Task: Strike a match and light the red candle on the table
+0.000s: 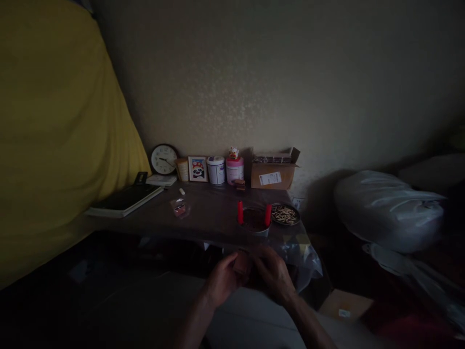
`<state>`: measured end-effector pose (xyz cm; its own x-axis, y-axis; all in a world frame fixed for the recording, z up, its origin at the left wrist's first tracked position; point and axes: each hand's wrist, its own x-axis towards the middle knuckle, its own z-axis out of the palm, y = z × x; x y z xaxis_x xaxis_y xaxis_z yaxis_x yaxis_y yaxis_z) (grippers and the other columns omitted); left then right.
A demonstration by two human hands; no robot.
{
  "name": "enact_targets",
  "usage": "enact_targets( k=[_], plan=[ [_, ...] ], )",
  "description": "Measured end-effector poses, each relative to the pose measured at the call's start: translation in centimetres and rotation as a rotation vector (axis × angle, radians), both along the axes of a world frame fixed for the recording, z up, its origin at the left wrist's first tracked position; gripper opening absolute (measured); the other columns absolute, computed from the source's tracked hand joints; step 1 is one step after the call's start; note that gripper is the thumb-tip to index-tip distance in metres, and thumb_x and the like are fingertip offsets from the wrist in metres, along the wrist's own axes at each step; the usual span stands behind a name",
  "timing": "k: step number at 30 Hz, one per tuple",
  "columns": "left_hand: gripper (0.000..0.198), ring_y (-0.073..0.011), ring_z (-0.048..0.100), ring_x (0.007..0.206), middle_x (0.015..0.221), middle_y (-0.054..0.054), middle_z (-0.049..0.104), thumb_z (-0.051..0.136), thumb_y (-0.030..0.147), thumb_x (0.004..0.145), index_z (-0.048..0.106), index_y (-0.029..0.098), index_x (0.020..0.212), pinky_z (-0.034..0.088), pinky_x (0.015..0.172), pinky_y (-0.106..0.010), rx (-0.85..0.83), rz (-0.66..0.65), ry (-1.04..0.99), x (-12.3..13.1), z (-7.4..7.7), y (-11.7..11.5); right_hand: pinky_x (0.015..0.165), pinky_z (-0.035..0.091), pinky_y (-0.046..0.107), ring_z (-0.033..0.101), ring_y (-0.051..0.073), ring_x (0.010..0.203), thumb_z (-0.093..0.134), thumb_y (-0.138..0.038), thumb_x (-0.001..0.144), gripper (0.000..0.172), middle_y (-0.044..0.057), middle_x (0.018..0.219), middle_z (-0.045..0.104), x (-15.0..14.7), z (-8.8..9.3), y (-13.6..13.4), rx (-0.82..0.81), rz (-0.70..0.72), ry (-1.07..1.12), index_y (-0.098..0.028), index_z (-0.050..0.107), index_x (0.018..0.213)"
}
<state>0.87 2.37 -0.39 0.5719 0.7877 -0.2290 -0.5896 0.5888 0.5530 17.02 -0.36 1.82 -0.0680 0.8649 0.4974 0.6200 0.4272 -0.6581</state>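
Note:
My left hand (224,278) is closed around a small brownish-red box (241,263), held up in front of the table's front edge. My right hand (271,271) is close beside the box on its right, fingers bent toward it; blur and dim light hide what its fingertips hold. Just beyond the hands, on the table (210,213), a round tin (256,220) has two red candles (240,212) standing upright at its left and right sides. A round dish of matchsticks (285,214) sits right of the tin.
Along the wall stand a clock (163,159), a framed panda picture (198,169), a white canister (217,170), a pink canister (235,170) and an open carton (272,176). A small plastic bag (180,208) and a large book (125,201) lie left. White bags (388,208) are at right.

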Motion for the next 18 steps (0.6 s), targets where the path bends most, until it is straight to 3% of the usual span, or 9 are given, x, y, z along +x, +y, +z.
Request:
enact_targets(
  k=[6,12,18],
  plan=[
    [0.022,-0.0129,0.059,0.056,0.072,-0.005,0.067,0.053,0.03,0.078,0.062,0.012,0.088,0.038,0.048,-0.023,-0.085,-0.011,0.151,0.3,-0.3,0.0,0.082,0.048,0.031,0.059,0.019,0.094,0.046,-0.015,0.082,0.02,0.006,0.097,0.065,0.3,-0.3,0.3,0.029,0.086,0.026,-0.02,0.064,0.089],
    [0.02,-0.0117,0.055,0.05,0.069,-0.001,0.065,0.052,0.028,0.076,0.061,0.017,0.091,0.032,0.045,-0.022,-0.04,0.025,0.288,0.5,-0.5,-0.2,0.081,0.047,0.032,0.059,0.018,0.09,0.046,-0.016,0.084,0.023,0.006,0.094,0.065,0.0,-0.8,0.2,-0.007,0.131,-0.066,-0.021,0.064,0.095],
    [0.016,-0.0113,0.052,0.047,0.059,0.0,0.061,0.057,0.029,0.072,0.063,0.016,0.078,0.028,0.044,-0.022,0.014,0.035,0.391,0.7,-1.2,-0.1,0.082,0.047,0.031,0.06,0.018,0.092,0.046,-0.018,0.085,0.027,0.003,0.097,0.066,0.0,-1.3,0.3,-0.057,0.151,-0.2,-0.026,0.064,0.103]
  ],
)
